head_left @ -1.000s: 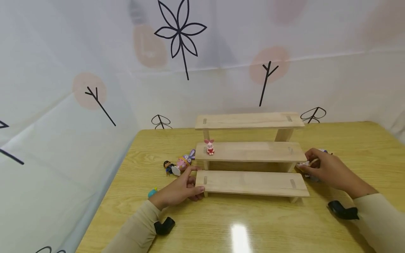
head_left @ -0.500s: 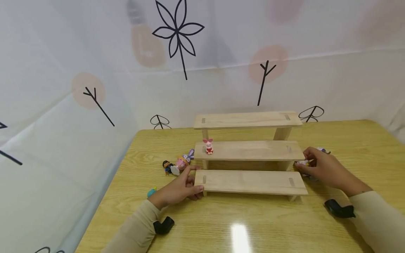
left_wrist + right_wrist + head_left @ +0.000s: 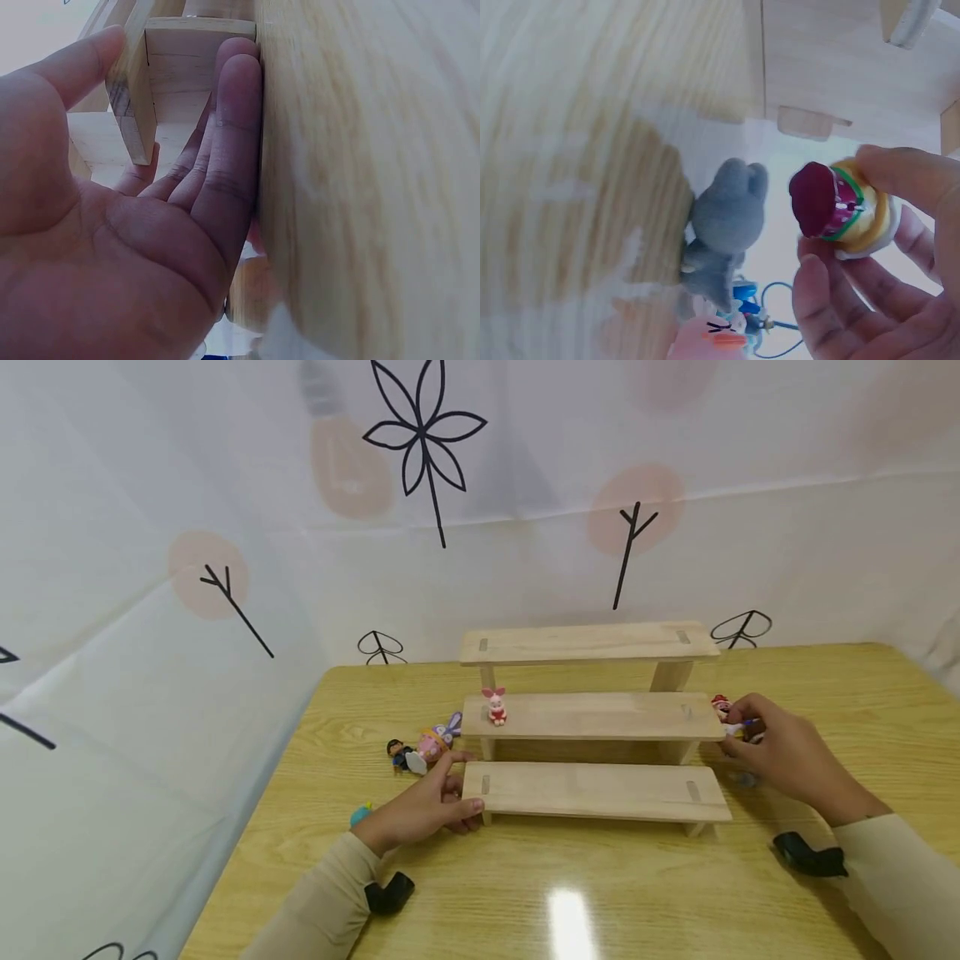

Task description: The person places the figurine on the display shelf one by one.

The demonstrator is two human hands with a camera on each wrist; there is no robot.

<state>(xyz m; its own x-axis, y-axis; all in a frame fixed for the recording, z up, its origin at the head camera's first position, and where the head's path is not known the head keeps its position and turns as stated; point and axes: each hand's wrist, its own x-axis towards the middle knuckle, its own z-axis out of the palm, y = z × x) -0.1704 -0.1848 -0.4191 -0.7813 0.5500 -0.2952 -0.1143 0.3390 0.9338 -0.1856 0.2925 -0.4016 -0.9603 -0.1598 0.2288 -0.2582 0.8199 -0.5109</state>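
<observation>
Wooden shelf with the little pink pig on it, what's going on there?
Someone's right hand is holding a small red-topped toy near the right end of the wooden shelf, and their left hand grips the left end of the bottom step. The pink pig is up on the left part of the middle step. A purple-eared toy lies on the table to the left.

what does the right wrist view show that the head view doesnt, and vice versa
Only the right wrist view shows the pink toy with its orange patch and the ears of the grey figure; the head view gives at most a grey patch.

Only the head view shows the left hand gripping the wooden shelf, the pig figure on its middle board, and, to the left, the dark-haired figure and rabbit-eared figure.

Both show the right hand pinching the toy figure, the wooden shelf and the table.
</observation>
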